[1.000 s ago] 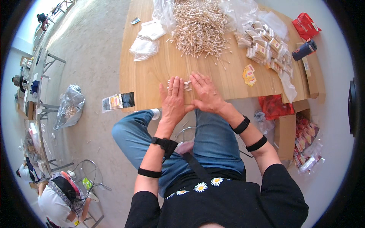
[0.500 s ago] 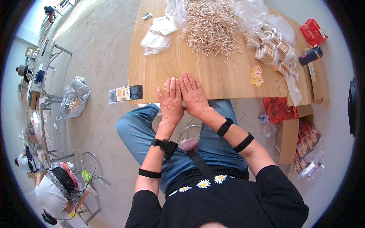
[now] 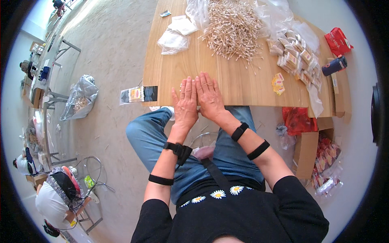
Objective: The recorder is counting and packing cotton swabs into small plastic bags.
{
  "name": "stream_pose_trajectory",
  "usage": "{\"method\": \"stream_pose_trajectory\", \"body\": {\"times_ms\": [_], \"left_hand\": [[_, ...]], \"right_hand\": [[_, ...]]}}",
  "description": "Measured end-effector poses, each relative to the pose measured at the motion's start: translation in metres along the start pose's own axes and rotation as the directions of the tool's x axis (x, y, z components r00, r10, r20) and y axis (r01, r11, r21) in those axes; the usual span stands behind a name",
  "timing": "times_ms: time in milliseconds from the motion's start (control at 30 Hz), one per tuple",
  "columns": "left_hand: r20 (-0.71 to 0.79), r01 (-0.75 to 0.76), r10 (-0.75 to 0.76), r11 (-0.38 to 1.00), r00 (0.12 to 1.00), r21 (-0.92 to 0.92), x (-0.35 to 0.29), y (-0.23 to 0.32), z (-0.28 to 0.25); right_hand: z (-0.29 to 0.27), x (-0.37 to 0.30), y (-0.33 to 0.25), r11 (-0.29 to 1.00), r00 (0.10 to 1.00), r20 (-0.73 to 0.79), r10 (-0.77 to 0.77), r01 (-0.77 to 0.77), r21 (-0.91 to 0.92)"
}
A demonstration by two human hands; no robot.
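Observation:
My left hand (image 3: 186, 102) and my right hand (image 3: 209, 98) lie palm down, side by side, at the near edge of the wooden table (image 3: 251, 91). Their fingers are stretched out flat and point away from me, and the inner edges almost touch. Tiny white tips peek out beside the left fingers; what lies under the palms is hidden. To the left, a clear packet of cotton swabs (image 3: 137, 95) rests on a dark patch at the table's corner and sticks out past the edge. Farther off is a big heap of loose cotton swabs (image 3: 233, 30).
Clear plastic bags (image 3: 174, 42) lie at the far left. On the right are a pile of filled swab packets (image 3: 293, 56), yellow cards (image 3: 278, 84), a dark blue bottle (image 3: 334, 65) and a red bag (image 3: 338, 41). Below stands an open cardboard box (image 3: 306, 152). Another person (image 3: 52, 202) sits at lower left.
The view has shifted slightly, so the table appears a little farther right. Both hands stay flat on the table, with the right one a touch higher in the picture.

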State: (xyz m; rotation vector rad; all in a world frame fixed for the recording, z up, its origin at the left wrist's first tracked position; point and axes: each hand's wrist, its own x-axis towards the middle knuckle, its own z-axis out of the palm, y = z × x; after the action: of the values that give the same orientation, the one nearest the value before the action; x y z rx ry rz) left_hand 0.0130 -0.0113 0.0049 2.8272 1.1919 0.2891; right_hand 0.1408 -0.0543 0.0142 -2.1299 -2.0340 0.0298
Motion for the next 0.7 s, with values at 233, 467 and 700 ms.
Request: {"method": "stream_pose_trajectory", "body": {"times_ms": [233,467,700], "left_hand": [[0.072,0.030,-0.022,0.992,0.997,-0.120,0.000,-0.004,-0.014],[0.092,0.205,-0.201,0.978,0.975,-0.032,-0.007,-0.028,-0.023],[0.081,0.178,-0.181,0.983,0.980,0.044,-0.008,-0.028,-0.015]], "right_hand": [[0.000,0.002,0.000,0.999,1.000,0.001,0.006,-0.006,0.045],[-0.002,0.001,0.000,0.999,0.999,0.048,0.023,-0.024,0.028],[-0.001,0.014,-0.024,0.997,0.998,0.031,-0.055,0.054,0.051]]}}
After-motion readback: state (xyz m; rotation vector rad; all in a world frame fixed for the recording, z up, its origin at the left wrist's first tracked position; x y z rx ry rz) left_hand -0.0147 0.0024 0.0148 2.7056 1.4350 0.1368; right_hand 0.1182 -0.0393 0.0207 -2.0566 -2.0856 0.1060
